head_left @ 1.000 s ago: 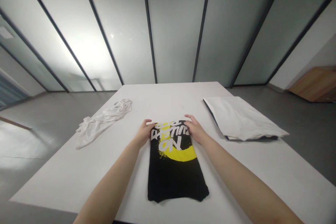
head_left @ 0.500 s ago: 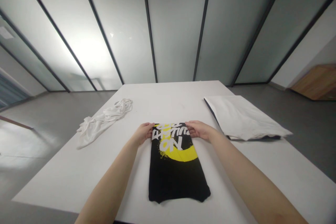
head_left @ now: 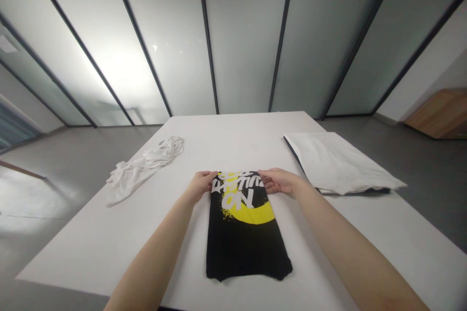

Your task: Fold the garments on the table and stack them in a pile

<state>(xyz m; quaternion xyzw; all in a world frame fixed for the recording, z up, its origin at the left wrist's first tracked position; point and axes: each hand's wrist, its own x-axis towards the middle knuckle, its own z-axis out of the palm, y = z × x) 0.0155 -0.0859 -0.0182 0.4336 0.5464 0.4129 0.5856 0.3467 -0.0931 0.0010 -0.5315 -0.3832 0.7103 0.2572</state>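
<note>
A black T-shirt with white lettering and a yellow curved print lies folded into a narrow panel on the white table in front of me. My left hand pinches its far left corner, thumb on top. At the far right corner, my right hand grips the cloth the same way. Fingers under the fabric are partly hidden. The near end of the shirt rests on the table, with a slightly curved edge.
On the left of the white table lies a crumpled white garment. A folded white cloth with a dark underside lies at the right, its corner reaching the table edge. Frosted glass panels stand behind the table.
Both hands have shifted very slightly at the far corners of the T-shirt, still holding it. The shirt and the other cloths stay in place.
</note>
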